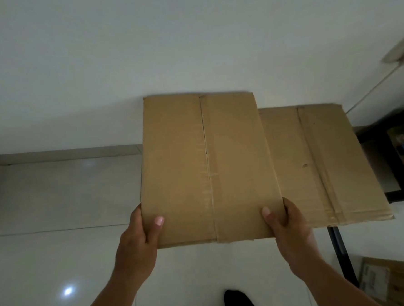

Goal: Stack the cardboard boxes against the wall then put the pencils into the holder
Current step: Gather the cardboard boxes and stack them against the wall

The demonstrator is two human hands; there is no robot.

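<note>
held box: flattened cardboard box [206,166], raised in front of the white wall [142,50], far edge at the wall
left hand [140,239]: grips near left corner, thumb [157,226] on top face, other fingers hidden under
right hand [288,228]: grips near right corner, thumb [271,217] on top, other fingers curl round the side edge
second box [322,164]: flat, behind and right of held box, partly covered by it
third box [388,281]: bottom right, on tiled floor [57,204]
rack: dark shelf frame [390,155] at right
pencils, holder: cannot tell where
</note>
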